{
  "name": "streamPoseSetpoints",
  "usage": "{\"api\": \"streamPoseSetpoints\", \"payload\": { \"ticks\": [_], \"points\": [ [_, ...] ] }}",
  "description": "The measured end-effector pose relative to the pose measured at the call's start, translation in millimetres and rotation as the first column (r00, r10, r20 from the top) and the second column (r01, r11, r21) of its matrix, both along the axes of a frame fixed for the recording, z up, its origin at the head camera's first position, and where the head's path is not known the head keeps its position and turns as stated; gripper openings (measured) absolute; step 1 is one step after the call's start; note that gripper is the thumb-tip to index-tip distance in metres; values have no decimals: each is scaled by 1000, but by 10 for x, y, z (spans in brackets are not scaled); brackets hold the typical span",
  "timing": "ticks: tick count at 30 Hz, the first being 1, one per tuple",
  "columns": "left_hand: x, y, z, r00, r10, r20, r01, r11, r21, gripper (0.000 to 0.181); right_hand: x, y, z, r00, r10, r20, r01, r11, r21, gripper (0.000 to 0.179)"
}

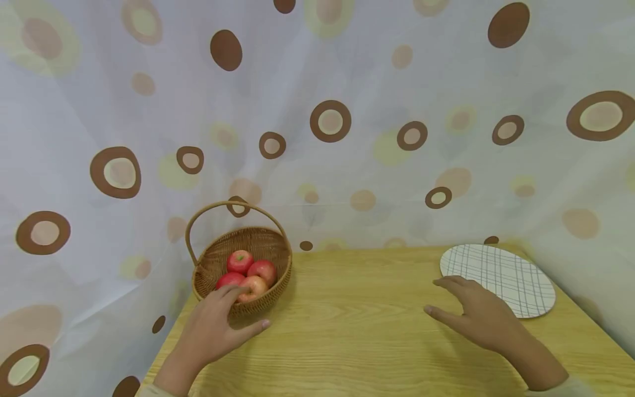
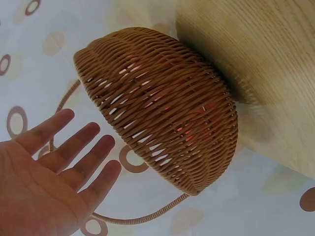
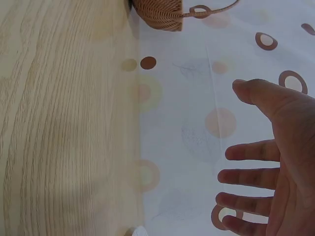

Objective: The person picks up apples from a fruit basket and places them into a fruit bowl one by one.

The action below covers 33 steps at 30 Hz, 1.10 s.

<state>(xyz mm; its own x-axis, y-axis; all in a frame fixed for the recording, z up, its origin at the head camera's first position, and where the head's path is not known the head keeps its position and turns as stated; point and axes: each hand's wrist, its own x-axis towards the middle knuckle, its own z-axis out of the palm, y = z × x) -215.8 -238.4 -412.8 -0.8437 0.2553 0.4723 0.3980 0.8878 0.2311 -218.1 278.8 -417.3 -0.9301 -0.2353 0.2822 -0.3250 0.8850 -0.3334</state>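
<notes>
At the left of the table stands a brown wicker basket [image 1: 278,300] with a tall hoop handle, holding several red apples [image 1: 240,261]. My left hand [image 1: 210,325] hovers on the near side of the basket, fingers extended and holding nothing. In the left wrist view the fingers of that hand spread beside the woven basket [image 2: 162,98], apart from its wall. Over on the right, my right hand [image 1: 483,317] is held above the table, its straight fingers and thumb spread, with nothing in it. Just behind it lies an oval white plate [image 1: 526,281] with a grey check pattern.
The light wooden table [image 1: 347,320] spans the space between both hands. A white curtain [image 1: 357,165] with brown and yellow dots closes off the back and both sides. The basket handle [image 1: 218,205] rises close to the back curtain.
</notes>
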Motion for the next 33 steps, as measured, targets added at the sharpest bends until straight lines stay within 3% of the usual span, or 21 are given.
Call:
{"api": "streamPoseSetpoints", "payload": {
  "ticks": [21,29,33],
  "points": [
    [39,-154,-225,999,54,-10,-54,998,29,92,-72,-394,-84,997,47,-58,-50,997,-61,66],
    [25,-182,-250,997,55,-60,-52,998,39,95,-95,-558,-112,995,68,-76,-74,995,-68,64],
    [30,-203,-267,996,71,-53,-69,997,40,96,-114,-634,-141,992,88,-85,-95,993,-74,64]
  ]
}}
